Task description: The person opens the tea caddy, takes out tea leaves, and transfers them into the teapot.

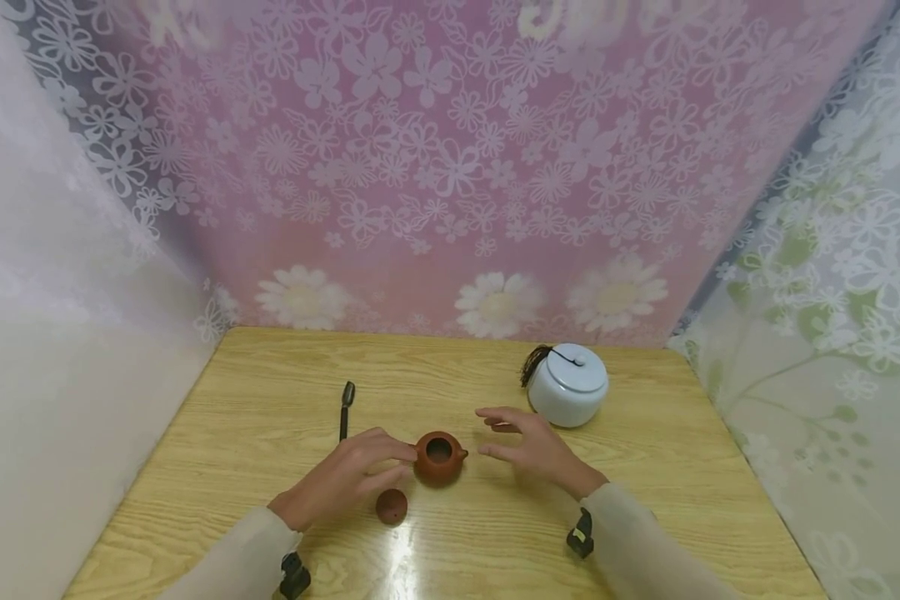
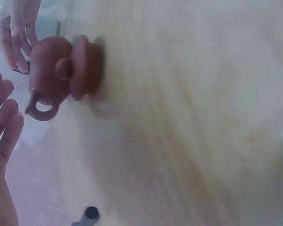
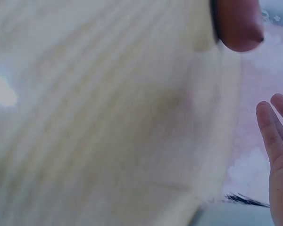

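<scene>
A small reddish-brown teapot (image 1: 439,472) stands uncovered on the table in the head view, its dark opening facing up. My left hand (image 1: 356,467) is at its left, fingers extended, fingertips right by the handle (image 2: 42,113). In the left wrist view those fingers (image 2: 9,136) are loosely straight with nothing gripped. The teapot's lid (image 1: 392,507) lies on the table in front of it, knob (image 2: 63,68) up. My right hand (image 1: 536,446) hovers at the spout side, thumb and fingers spread, holding nothing. Its fingers (image 3: 272,132) are straight in the right wrist view.
A pale blue lidded jar (image 1: 568,396) with a dark tassel (image 1: 534,365) stands beyond my right hand. A dark slim scoop-like tool (image 1: 347,408) lies left of the teapot, partly behind my left hand. Patterned fabric walls (image 1: 450,183) rise around the wooden table (image 1: 435,550).
</scene>
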The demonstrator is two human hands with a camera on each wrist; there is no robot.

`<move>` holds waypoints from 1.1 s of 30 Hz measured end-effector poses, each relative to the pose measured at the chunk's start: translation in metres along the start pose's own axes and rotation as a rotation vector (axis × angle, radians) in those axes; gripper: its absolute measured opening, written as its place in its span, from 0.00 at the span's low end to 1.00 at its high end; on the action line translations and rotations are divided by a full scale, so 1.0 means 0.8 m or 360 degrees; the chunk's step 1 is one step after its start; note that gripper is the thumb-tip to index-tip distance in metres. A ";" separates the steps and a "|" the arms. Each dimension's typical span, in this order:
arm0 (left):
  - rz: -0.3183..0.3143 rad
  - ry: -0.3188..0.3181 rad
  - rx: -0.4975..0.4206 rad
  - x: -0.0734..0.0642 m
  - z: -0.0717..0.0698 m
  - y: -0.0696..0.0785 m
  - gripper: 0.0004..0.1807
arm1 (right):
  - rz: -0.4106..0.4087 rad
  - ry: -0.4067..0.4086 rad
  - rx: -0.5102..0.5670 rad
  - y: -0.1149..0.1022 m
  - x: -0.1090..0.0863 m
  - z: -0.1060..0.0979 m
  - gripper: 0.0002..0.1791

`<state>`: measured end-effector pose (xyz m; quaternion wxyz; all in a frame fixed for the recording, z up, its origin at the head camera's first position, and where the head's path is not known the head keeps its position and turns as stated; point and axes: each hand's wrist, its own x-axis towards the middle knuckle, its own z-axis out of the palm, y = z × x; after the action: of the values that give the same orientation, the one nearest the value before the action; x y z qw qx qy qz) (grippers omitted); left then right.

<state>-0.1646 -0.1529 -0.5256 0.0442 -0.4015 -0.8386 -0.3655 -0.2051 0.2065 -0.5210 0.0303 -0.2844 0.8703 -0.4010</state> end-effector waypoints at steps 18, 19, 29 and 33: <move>-0.0049 0.0045 -0.0002 0.091 0.003 0.014 0.17 | -0.0066 0.0285 -0.0140 -0.011 -0.004 -0.101 0.31; -0.0066 0.0044 -0.0006 0.094 0.003 0.016 0.17 | -0.0058 0.0301 -0.0146 -0.010 -0.004 -0.107 0.31; -0.0103 0.0064 -0.0023 0.125 0.001 0.021 0.22 | 0.0189 0.0430 -0.0265 0.029 -0.007 -0.158 0.44; -0.0118 0.0081 0.0011 0.136 -0.001 0.021 0.24 | 0.0190 0.0466 -0.0289 0.052 -0.008 -0.167 0.52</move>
<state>-0.2259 -0.0765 -0.4754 0.0533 -0.3606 -0.8528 -0.3739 -0.2571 0.3220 -0.4618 -0.0988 -0.1723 0.9134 -0.3553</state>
